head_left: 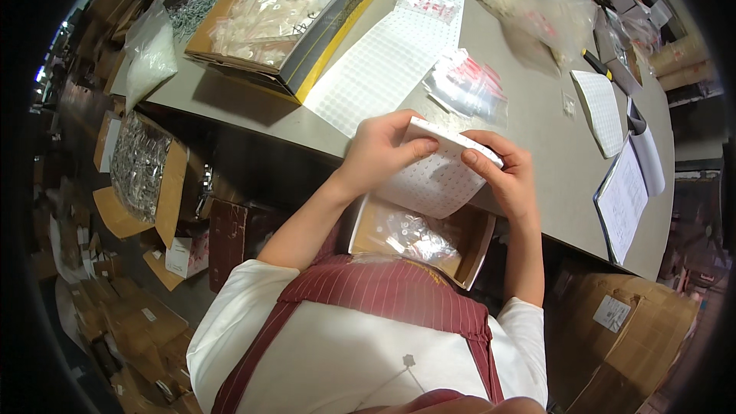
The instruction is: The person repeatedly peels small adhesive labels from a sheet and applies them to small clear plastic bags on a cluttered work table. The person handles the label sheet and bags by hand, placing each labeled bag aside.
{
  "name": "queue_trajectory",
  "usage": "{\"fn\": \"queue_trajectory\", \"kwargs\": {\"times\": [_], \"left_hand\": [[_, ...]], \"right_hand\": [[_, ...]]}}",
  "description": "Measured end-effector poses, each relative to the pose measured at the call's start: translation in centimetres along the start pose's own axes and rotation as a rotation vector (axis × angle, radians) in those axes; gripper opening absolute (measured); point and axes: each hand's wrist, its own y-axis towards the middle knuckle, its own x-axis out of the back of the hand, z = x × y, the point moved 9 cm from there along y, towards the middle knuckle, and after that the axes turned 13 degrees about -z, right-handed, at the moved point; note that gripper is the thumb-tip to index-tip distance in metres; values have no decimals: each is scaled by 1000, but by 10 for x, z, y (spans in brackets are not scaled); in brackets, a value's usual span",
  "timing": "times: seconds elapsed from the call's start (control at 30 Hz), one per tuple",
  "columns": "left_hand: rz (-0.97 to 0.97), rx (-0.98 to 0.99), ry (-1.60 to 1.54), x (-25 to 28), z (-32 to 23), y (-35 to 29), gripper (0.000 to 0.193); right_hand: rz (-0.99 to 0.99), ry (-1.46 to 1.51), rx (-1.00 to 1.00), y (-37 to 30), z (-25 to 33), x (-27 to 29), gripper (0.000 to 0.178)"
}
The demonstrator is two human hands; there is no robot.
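Both my hands hold a white sheet (433,176) covered in rows of small dark marks, bent over near its top. My left hand (383,149) grips its left side, thumb pressed on the face. At the right edge, my right hand (502,169) pinches it between thumb and fingers. The sheet's lower part hangs over an open cardboard box (481,249) at the table's near edge. Inside that box lie clear plastic bags (422,238) and small white round pieces. Just beyond my hands is a stack of clear zip bags with red strips (469,84).
A large box (287,80) of filled small bags stands at the back left, beside long label sheets (368,80). A big plastic bag (537,15) lies at the back right. A clipboard (625,199) rests on the right. Cardboard boxes (629,337) stand below the table.
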Motion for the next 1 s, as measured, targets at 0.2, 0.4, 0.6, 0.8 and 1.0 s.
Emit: {"fn": "queue_trajectory", "kwargs": {"times": [0.2,0.4,0.6,0.8,1.0], "left_hand": [[79,-14,-3,-3,0,0,29],[87,69,-66,0,-2,3,22],[-79,-51,56,5,-9,-3,20],[-184,-310,259,7,-24,-10,14],[-192,-423,381,4,-33,-12,16]], "right_hand": [[-71,-1,50,1,-1,2,23],[-80,-15,101,-3,2,3,18],[-49,-88,68,0,-4,3,21],[-40,-445,529,4,37,-8,22],[-1,-650,756,-2,56,-30,22]]}}
